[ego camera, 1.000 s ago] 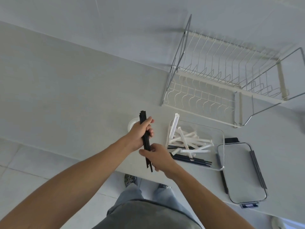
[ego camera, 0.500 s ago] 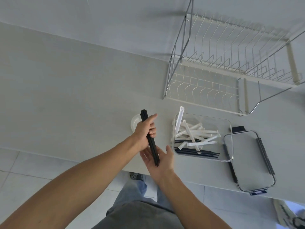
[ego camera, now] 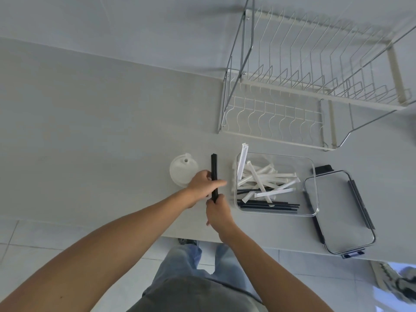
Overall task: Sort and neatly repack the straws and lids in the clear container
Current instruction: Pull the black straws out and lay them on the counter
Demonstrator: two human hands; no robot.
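Observation:
A bundle of black straws [ego camera: 214,167] stands nearly upright above the counter, just left of the clear container [ego camera: 315,176]. My left hand [ego camera: 203,184] grips the bundle around its middle. My right hand [ego camera: 218,212] closes around the bundle's lower end. The container holds several white paper-wrapped straws [ego camera: 265,179] lying crisscross, one leaning out over its left rim, and several black straws [ego camera: 270,204] flat along its near side. A stack of translucent white cup lids [ego camera: 183,170] sits on the counter left of my hands.
The container's clear lid [ego camera: 340,212] with black clips lies on the counter to the right, near the front edge. A white wire dish rack [ego camera: 292,91] stands behind the container against the wall. The counter edge [ego camera: 135,226] runs just below my hands.
The bundle has swung from tilted to nearly upright. My right hand went from an open palm under the bundle's end to closing around it.

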